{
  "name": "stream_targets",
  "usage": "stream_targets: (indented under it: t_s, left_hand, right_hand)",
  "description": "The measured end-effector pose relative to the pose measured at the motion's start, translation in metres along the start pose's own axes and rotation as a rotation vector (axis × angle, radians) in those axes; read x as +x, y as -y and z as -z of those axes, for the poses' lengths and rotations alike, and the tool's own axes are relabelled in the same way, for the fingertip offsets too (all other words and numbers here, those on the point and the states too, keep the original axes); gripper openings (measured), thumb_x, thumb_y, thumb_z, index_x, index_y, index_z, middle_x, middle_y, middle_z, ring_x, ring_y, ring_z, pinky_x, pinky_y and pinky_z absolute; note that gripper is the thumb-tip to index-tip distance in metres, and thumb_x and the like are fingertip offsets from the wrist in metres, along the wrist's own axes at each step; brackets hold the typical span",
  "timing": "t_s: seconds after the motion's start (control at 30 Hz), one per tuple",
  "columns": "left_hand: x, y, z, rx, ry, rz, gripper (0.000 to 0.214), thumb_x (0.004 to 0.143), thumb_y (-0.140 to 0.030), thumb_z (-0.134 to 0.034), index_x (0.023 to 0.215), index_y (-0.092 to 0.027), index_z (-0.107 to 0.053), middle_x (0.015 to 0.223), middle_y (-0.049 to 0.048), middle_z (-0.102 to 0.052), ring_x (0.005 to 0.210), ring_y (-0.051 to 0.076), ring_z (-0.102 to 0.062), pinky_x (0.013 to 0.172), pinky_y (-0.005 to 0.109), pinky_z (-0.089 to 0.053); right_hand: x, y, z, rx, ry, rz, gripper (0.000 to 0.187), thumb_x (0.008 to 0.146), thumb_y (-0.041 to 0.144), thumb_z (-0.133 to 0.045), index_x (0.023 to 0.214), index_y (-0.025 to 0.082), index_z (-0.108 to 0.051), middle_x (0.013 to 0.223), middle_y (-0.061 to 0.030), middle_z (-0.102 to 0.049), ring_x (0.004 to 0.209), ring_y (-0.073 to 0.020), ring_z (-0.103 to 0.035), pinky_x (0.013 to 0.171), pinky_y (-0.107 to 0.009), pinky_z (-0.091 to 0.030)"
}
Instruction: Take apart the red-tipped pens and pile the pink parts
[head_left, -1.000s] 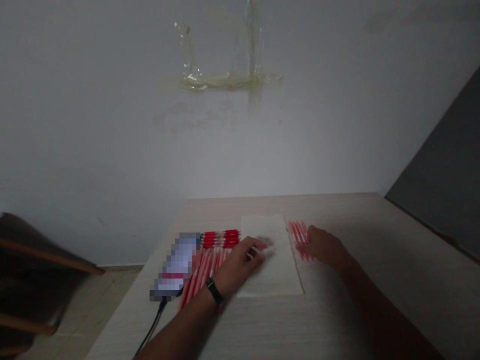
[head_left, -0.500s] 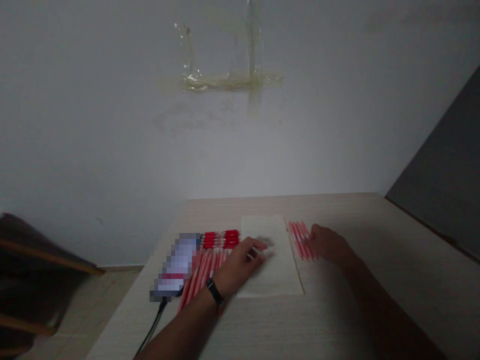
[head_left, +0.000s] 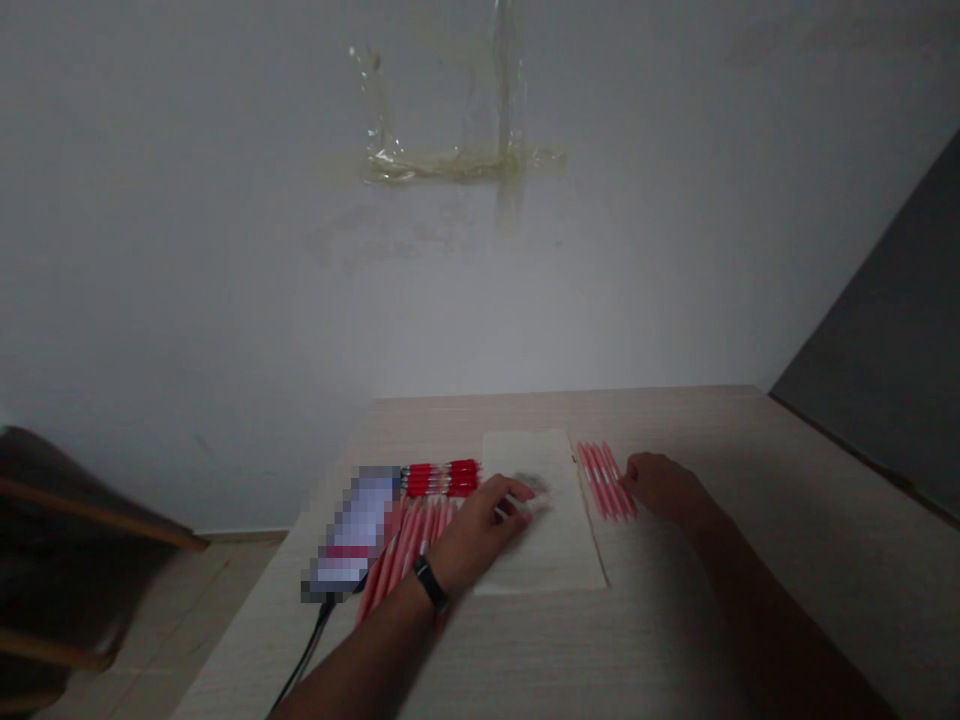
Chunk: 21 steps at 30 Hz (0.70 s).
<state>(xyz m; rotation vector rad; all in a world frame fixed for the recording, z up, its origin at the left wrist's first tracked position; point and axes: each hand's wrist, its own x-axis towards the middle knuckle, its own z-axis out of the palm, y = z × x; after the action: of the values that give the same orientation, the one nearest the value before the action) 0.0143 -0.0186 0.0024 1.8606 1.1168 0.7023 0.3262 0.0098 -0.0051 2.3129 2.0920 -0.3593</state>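
Note:
My left hand [head_left: 491, 515], a black band on its wrist, rests over a sheet of pale paper [head_left: 532, 560]. Its fingers are bent, with a gap between thumb and forefinger, and no held thing shows. A dark patch lies under its fingertips. To the right of the sheet, several pink pens [head_left: 601, 480] lie side by side in a row. My right hand [head_left: 660, 485] is at the right edge of this row, fingers curled and closed, their tips at the outermost pen. Whether anything is inside that hand is hidden.
More pink pens [head_left: 401, 550] lie left of the paper, partly behind my left forearm. Several red pens [head_left: 442, 478] are lined up behind them. A phone [head_left: 356, 530], blurred out, lies at the left with a black cable [head_left: 307, 645]. Behind the table [head_left: 525, 650] stands a wall [head_left: 525, 310].
My right hand has shifted slightly right, uncovering more of the pink pens in the right row. My left hand has stayed in place over the paper.

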Motion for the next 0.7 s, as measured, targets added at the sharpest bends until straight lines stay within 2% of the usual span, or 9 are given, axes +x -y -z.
stream_targets:
  t_s: [0.7]
  left_hand:
    - [-0.0007,0.0044,0.0001,0.015,0.021,0.013,0.032,0.089,-0.039,-0.062,0.115,-0.021,-0.062,0.1,0.0059,-0.066,0.084,0.017,-0.059,0.075,0.029,-0.047]
  right_hand:
    - [0.0025,-0.0062,-0.0062,-0.017,-0.004,0.056,0.02,0.088,0.033,-0.058,0.085,0.017,-0.069,0.091,-0.0114,-0.071,0.088,-0.0254,-0.068,0.069,-0.03,-0.043]
